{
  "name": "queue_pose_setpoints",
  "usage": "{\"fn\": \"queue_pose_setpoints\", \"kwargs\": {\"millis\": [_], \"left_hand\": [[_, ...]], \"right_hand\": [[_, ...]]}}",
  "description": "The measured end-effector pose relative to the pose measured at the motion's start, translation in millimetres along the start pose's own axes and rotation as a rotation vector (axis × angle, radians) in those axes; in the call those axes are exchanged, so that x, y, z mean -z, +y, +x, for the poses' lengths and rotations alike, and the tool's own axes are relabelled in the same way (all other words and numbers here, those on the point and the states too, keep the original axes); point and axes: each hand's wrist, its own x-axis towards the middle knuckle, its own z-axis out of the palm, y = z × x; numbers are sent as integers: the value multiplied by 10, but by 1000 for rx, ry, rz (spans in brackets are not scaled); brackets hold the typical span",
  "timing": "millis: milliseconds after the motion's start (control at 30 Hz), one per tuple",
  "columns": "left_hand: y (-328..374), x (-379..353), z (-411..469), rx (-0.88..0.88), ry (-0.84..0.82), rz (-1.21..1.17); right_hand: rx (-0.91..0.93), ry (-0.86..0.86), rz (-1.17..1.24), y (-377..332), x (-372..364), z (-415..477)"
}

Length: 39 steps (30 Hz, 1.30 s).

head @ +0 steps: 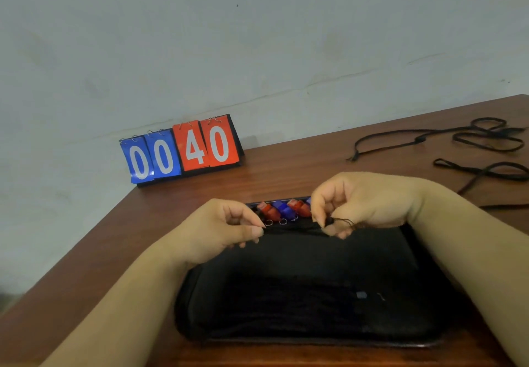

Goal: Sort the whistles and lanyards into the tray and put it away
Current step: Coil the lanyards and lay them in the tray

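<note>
Whistles: we see red and blue whistles (283,210) already lined along the far edge of the black tray (315,295), so that part looks mostly done.
Lanyards: two black lanyards (483,137) lie loose on the bench (300,166), well right of the tray; we judge these are left to sort.
Putting away: not yet done; the tray sits on the bench before us.
Left hand (226,232): over the tray's far-left corner, fingers pinched together on a dark cord.
Right hand (352,206): over the whistle row, fingers clamped on a thin black cord (342,221).
</note>
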Motion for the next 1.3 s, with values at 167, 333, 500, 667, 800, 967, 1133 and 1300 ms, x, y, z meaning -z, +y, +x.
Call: {"fn": "queue_pose_setpoints", "kwargs": {"millis": [167, 333, 500, 667, 800, 967, 1133, 1300], "left_hand": [[-62, -103, -94, -10, -31, 173], [-112, -208, -154, 11, -54, 276], [-155, -227, -161, -22, -22, 316], [-218, -226, -178, -48, -10, 318], [-252, -238, -184, -61, 17, 321], [-233, -266, -217, -41, 36, 324], [-238, -305, -259, -44, 55, 370], [-259, -329, -263, -56, 44, 383]], "right_hand": [[-209, -60, -440, -41, -25, -27], [-341, -98, -617, -88, -147, -13], [-371, -117, -667, -143, -169, -63], [-322, -19, -675, -58, -211, -2], [-316, -14, -646, -6, -223, 34], [-299, -51, -660, 3, -222, 51], [-315, -68, -614, 15, -217, 63], [-293, -104, -568, 26, -213, 71]]}}
